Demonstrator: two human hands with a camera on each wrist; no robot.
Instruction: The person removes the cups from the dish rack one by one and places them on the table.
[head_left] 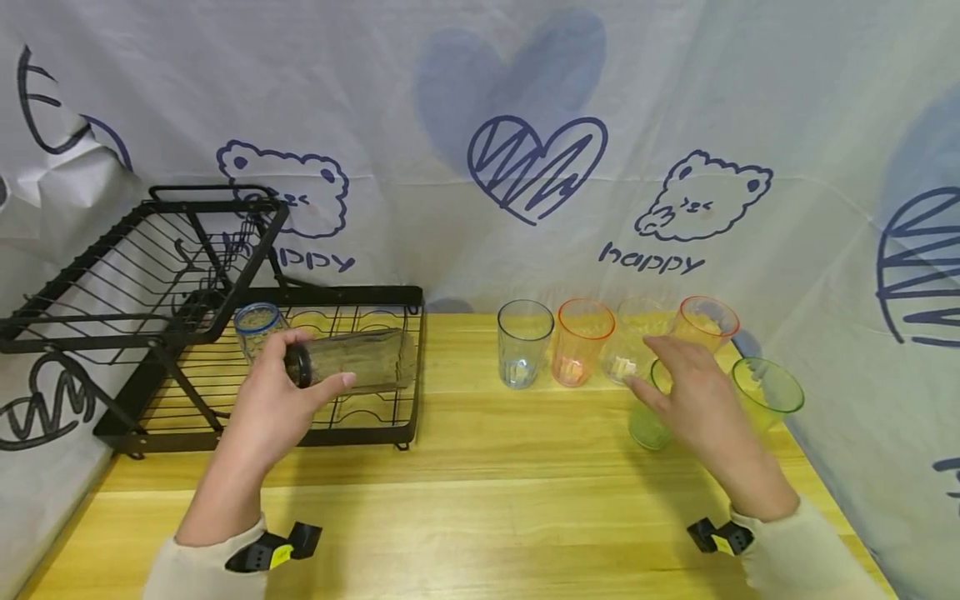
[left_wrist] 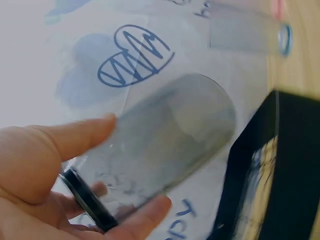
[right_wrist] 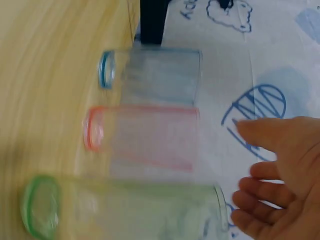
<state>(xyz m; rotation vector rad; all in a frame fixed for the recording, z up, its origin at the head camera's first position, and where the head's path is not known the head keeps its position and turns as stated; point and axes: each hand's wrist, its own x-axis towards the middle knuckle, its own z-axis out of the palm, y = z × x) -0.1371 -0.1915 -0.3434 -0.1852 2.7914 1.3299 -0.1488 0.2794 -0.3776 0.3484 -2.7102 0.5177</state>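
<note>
My left hand (head_left: 273, 396) grips a grey tinted glass (head_left: 363, 360) near its dark end, thumb on one side and fingers on the other. The glass lies sideways in the air over the black dish rack (head_left: 408, 417). A blue-rimmed glass (head_left: 257, 321) stands in the rack behind that hand. Above a green glass (head_left: 648, 427), my right hand (head_left: 697, 404) hovers with thumb and fingers apart. In the right wrist view, a gap shows between the right hand (right_wrist: 287, 182) and the green glass (right_wrist: 135, 205), and the hand holds nothing.
Along the back of the wooden table (head_left: 510, 500) stand a blue glass (head_left: 525, 354), an orange-rimmed glass (head_left: 583, 354), a clear glass (head_left: 622, 354) and a red-rimmed glass (head_left: 707, 321). Another green glass (head_left: 768, 387) is at the right. The rack's raised upper tier (head_left: 90, 325) rises at the left.
</note>
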